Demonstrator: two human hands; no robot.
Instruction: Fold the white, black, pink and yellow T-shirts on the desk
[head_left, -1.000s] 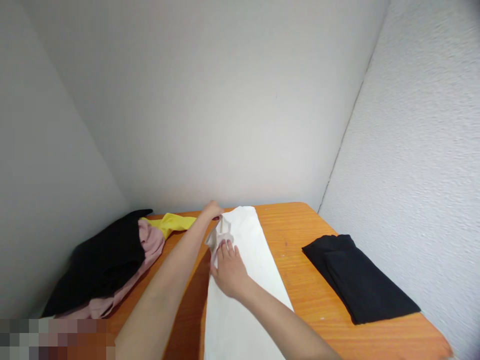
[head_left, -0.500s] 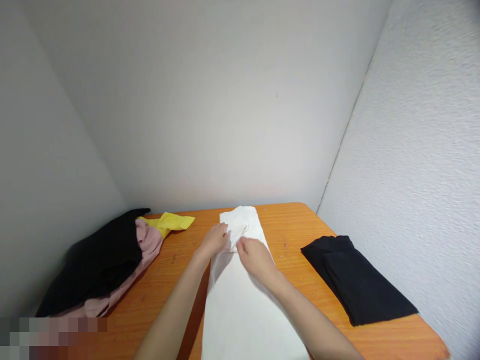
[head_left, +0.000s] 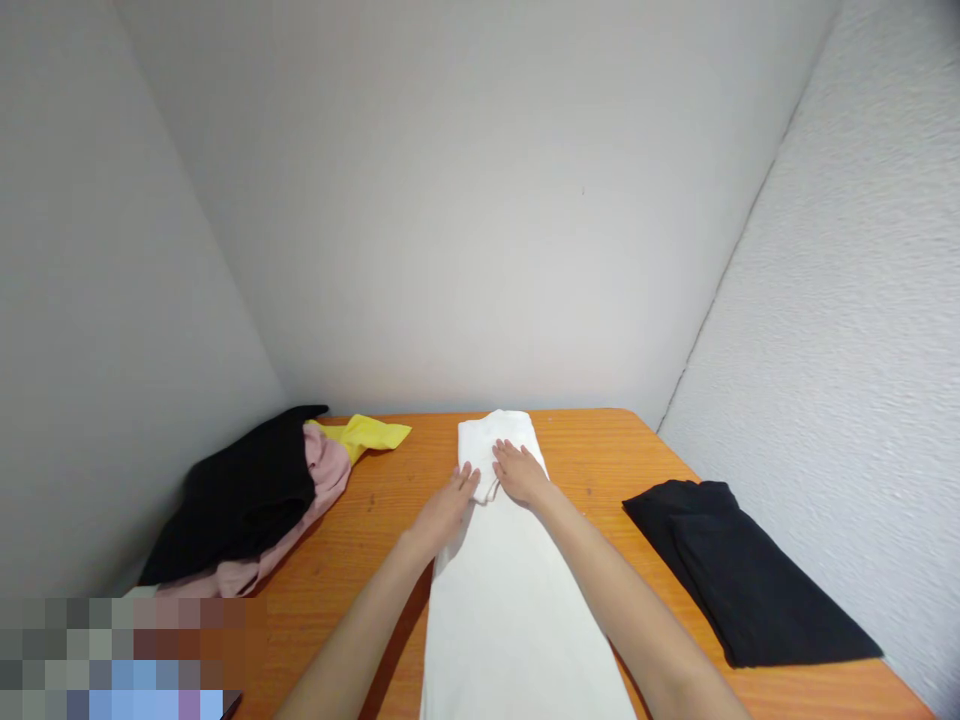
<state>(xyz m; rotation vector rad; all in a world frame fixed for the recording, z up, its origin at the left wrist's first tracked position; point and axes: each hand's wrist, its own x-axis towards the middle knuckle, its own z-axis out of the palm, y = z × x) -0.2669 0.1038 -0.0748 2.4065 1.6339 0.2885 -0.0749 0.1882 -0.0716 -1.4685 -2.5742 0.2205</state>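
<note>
A long white garment lies folded lengthwise down the middle of an orange wooden table. My left hand rests flat on its left edge, fingers stretched out and pointing towards the far end. My right hand lies flat on the cloth just beside it, fingers spread, pressing a small folded-in part near the garment's far end. Neither hand grips anything.
A heap of black, pink and yellow clothes lies at the table's left. A folded black garment sits at the right, close to the textured wall. Plain walls close in the table on three sides.
My left hand came back from the garment's far corner to its left edge. The loose piece both hands were pinching half a second ago now lies flat under open palms. The camera shifted slightly.
</note>
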